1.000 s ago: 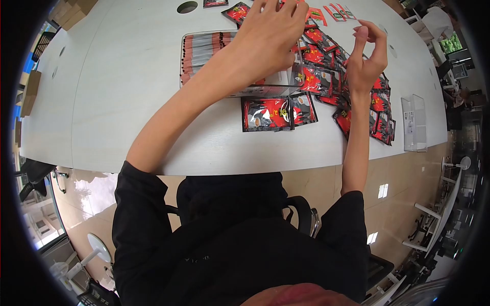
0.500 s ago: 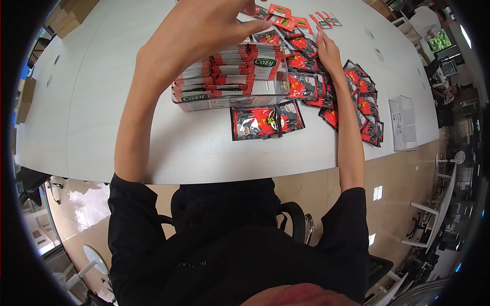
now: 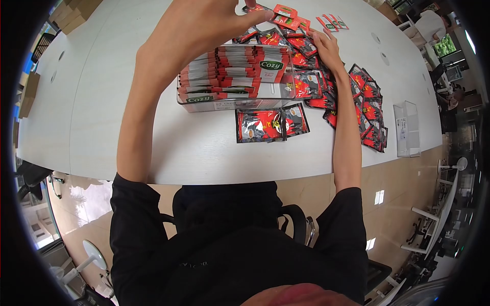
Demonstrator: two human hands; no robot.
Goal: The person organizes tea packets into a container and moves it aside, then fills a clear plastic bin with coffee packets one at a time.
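Observation:
My left hand [image 3: 196, 28] reaches over the clear plastic box [image 3: 265, 102], its thumb stretched out and apart from the one fingertip that shows. The top edge of the view cuts off its other fingers. Rows of red-and-white Cozy sachets [image 3: 236, 71] fill most of that box. Beyond the thumb lie several orange-red sachets [image 3: 287, 21] on the pile. My right hand [image 3: 327, 50] rests at the right side of the heap of black-and-red sachets [image 3: 308, 81], fingers extended and touching it. Nothing is seen gripped in either hand.
Two overlapping black-and-red sachets [image 3: 260, 125] lie in front of the box. More such sachets [image 3: 372, 109] spread right of my right forearm. An unfilled clear plastic box [image 3: 407, 130] stands near the table's right edge. Several slim Cozy sachets [image 3: 332, 22] lie at the back.
The view has shifted slightly, so the table items appear a little lower and to the right. My right fingers have bent left toward the heap. My left hand keeps nearly the same pose.

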